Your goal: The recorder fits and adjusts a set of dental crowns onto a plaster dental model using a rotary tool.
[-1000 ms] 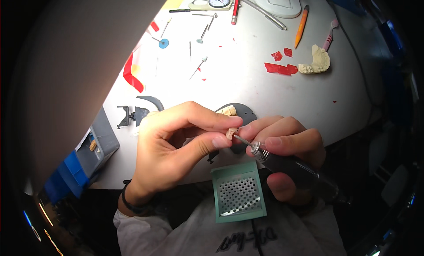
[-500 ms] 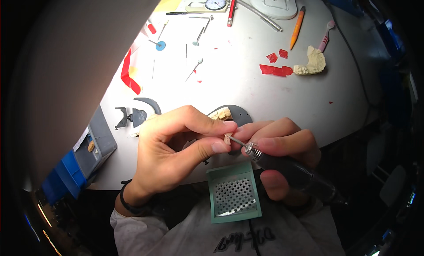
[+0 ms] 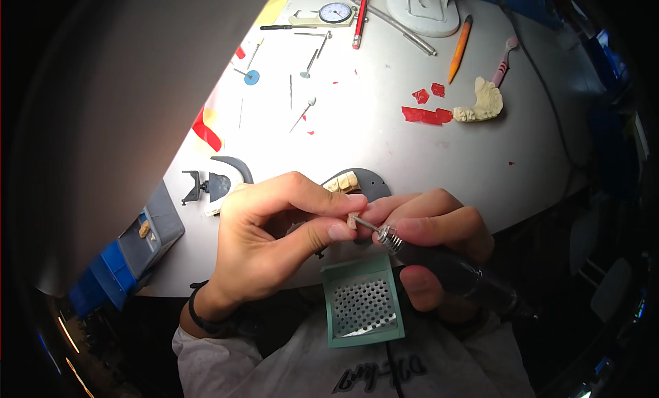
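Note:
Between thumb and fingertips, my left hand (image 3: 264,226) pinches a small pinkish-white dental piece (image 3: 352,220), partly covered by the fingers. My right hand (image 3: 443,223) is wrapped round a dark rotary handpiece (image 3: 456,271) with a coiled spring near its nose. The thin metal bur (image 3: 366,224) in it reaches to the small piece and appears to touch it. Both hands' fingertips meet close together. Just behind them, a cream tooth model (image 3: 343,182) sits on a dark grey base (image 3: 374,185), partly hidden. Below the hands is a green-framed tray (image 3: 328,309) with a perforated metal plate.
A second model holder (image 3: 218,185) stands left of my hands, beside a grey bin (image 3: 165,219). Burs, a blue disc (image 3: 252,77), a dial gauge (image 3: 335,12), pencils, red wax pieces (image 3: 425,115) and a plaster jaw model (image 3: 484,101) lie farther back. A lamp shade (image 3: 123,110) covers the upper left.
The view has shifted slightly. Both hands keep their grips, and the small piece and handpiece have tilted only a little against each other.

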Action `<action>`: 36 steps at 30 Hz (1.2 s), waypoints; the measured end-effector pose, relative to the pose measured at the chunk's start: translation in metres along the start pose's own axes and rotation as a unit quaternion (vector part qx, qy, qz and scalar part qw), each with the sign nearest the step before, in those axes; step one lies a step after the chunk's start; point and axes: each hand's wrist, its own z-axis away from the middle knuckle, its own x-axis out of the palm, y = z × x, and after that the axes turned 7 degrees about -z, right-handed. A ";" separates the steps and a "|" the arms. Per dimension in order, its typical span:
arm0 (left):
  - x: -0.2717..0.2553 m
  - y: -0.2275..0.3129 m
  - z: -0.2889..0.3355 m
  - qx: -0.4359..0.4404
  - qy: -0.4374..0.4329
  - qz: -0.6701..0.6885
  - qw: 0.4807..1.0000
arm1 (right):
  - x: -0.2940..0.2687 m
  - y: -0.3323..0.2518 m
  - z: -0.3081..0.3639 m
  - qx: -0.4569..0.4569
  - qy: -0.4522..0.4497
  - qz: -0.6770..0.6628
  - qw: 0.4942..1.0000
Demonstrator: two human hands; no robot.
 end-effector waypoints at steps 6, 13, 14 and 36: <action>0.000 0.002 0.000 0.000 0.004 -0.029 1.000 | 0.001 0.000 0.000 0.008 0.005 -0.005 1.000; 0.001 0.003 0.000 -0.003 0.008 -0.007 1.000 | 0.000 -0.003 -0.001 0.021 -0.005 -0.005 1.000; 0.001 0.003 0.000 -0.001 0.007 -0.022 1.000 | 0.000 -0.003 -0.001 0.025 -0.007 -0.001 1.000; -0.001 0.005 0.000 -0.018 0.018 -0.070 0.997 | -0.004 -0.007 -0.002 0.051 -0.037 -0.006 0.998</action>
